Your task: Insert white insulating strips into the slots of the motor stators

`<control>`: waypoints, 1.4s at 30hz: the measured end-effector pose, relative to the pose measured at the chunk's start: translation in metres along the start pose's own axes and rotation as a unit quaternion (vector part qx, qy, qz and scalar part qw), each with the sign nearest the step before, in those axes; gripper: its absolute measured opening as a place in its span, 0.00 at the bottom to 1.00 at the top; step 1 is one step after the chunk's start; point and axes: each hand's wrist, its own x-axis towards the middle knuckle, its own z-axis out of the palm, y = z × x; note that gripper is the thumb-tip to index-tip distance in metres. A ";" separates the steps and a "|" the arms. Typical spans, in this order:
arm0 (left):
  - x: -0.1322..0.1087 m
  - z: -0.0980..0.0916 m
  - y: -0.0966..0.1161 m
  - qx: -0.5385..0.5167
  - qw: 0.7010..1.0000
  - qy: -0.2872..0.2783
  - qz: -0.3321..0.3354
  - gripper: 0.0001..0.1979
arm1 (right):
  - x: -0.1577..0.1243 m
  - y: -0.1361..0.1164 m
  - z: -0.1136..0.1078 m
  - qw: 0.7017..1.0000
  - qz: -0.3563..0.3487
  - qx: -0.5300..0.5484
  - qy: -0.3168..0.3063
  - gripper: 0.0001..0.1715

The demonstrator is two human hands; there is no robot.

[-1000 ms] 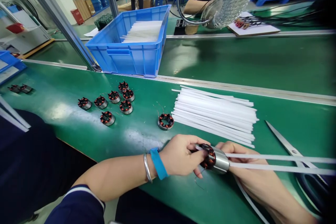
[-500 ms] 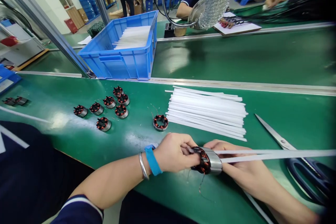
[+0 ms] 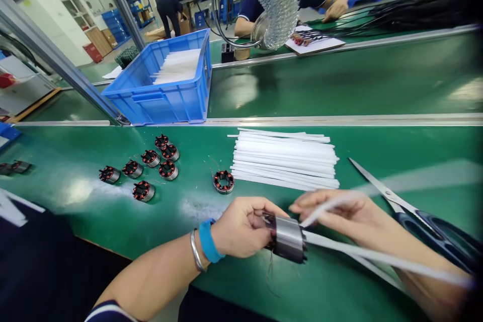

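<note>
My left hand (image 3: 245, 226) is closed around one end of a motor stator (image 3: 290, 239), a steel ring with dark, copper-wound inner parts. Thin wires dangle below it. White strips (image 3: 350, 247) come out of its right side; one upper strip is blurred and sweeps across my right hand. My right hand (image 3: 335, 211) is just right of the stator, fingers stretched towards it and apart from each other, with the strip passing over them. A loose stator (image 3: 224, 182) with upright wire ends lies on the bench nearby. Scissors (image 3: 400, 201) lie partly spread beside my right hand.
A stack of white strips (image 3: 285, 158) lies ahead on the green bench (image 3: 188, 287). Several stators (image 3: 143, 190) stand to the left. Behind them is a blue crate (image 3: 151, 105) holding more strips. A ribbed duct (image 3: 279, 10) hangs over the far bench, where a co-worker sits.
My right hand has come off the stator, and one strip has swung upward, blurred. The stator has turned in my left hand, its steel side now facing me. The view has shifted slightly.
</note>
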 end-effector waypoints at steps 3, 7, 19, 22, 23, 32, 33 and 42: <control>-0.001 0.003 0.001 -0.032 0.999 -0.020 -0.022 0.15 | 0.024 0.004 0.004 0.970 -0.084 -0.221 0.061 0.10; 0.001 0.005 -0.003 -0.058 0.996 -0.022 -0.070 0.18 | 0.059 0.010 0.027 0.942 -0.082 -0.323 0.040 0.07; 0.006 -0.011 -0.004 -0.115 0.988 0.048 -0.092 0.20 | 0.035 0.003 0.012 0.954 -0.032 -0.273 0.116 0.08; 0.007 -0.012 -0.004 -0.122 0.987 0.057 -0.092 0.18 | 0.004 -0.006 -0.012 0.983 0.008 -0.173 0.061 0.10; 0.008 -0.012 -0.004 -0.120 0.987 0.063 -0.089 0.18 | -0.006 -0.010 -0.020 0.991 0.026 -0.126 0.031 0.10; 0.004 -0.012 0.002 -0.080 0.994 -0.001 -0.071 0.18 | -0.026 -0.037 -0.016 0.994 -0.042 -0.102 -0.002 0.09; 0.004 -0.011 0.003 -0.073 0.995 0.002 -0.073 0.18 | -0.024 -0.036 -0.009 0.990 -0.053 -0.130 0.000 0.09; 0.004 -0.010 -0.005 -0.008 0.999 0.013 -0.046 0.16 | -0.027 -0.026 0.013 0.989 -0.078 -0.125 0.021 0.08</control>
